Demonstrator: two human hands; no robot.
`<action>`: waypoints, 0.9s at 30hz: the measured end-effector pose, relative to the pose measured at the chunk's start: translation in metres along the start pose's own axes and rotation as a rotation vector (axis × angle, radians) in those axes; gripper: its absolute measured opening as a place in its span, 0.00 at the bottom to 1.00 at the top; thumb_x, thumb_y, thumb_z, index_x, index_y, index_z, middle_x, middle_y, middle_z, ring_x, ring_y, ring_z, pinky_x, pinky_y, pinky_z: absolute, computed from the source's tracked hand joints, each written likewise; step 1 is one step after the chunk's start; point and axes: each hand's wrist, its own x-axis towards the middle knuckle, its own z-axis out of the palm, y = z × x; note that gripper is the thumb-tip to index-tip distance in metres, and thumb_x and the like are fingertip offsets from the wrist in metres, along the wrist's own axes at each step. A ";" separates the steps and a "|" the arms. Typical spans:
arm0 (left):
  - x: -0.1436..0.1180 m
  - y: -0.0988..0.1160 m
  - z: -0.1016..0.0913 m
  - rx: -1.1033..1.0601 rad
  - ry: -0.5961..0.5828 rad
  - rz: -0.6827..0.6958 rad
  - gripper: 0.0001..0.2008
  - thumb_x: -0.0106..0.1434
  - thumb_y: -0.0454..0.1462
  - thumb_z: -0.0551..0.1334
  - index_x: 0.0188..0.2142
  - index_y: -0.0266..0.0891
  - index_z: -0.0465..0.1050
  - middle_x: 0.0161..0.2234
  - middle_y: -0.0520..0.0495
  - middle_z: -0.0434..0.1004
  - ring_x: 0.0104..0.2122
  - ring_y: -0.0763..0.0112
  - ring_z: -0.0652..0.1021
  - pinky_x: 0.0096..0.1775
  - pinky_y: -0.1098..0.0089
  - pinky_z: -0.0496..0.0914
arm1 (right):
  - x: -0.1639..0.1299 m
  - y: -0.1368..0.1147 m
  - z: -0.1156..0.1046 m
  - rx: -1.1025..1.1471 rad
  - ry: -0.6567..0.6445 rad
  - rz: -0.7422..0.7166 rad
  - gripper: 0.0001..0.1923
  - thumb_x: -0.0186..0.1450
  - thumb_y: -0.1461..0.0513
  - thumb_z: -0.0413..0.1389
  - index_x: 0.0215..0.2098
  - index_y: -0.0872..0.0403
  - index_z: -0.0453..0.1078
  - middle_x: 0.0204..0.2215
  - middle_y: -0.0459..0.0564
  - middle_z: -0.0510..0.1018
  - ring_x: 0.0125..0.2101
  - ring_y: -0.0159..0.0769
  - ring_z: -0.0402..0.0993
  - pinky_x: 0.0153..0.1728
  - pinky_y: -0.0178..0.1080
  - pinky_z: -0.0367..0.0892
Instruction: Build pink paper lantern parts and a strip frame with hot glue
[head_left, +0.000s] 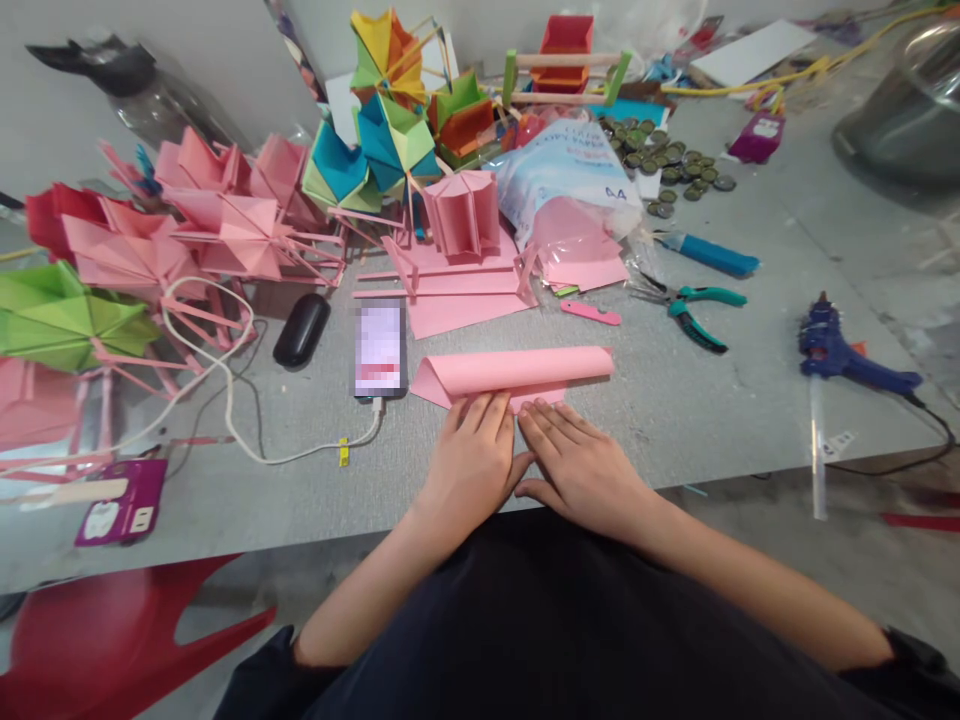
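A sheet of pink paper (525, 370) lies near the table's front edge, its far part curled over toward me in a loose roll. My left hand (480, 440) rests with fingers stretched out on the near edge of the sheet, left of its middle. Beside it, my right hand (574, 450) also lies flat, fingertips on the same near edge. The thumbs come close together between the hands. Neither hand grips anything. Just beyond the roll, a pink folded paper piece (465, 215) stands on pink sheets. A phone (380, 345) on a charging cable lies left of the roll.
Pink paper models (225, 215) crowd the left. Right of the paper lie a pink cutter (591, 312), teal pliers (694, 312), a blue-handled tool (712, 254) and a blue glue gun (840, 355). A copy paper pack (566, 170) and coins (667, 160) are behind.
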 end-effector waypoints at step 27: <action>0.003 0.006 0.006 -0.186 -0.100 0.035 0.31 0.74 0.46 0.67 0.66 0.29 0.61 0.66 0.20 0.73 0.69 0.39 0.74 0.66 0.46 0.71 | 0.007 0.023 -0.011 0.036 -0.037 -0.057 0.53 0.72 0.35 0.55 0.74 0.71 0.62 0.66 0.75 0.74 0.67 0.60 0.74 0.70 0.60 0.68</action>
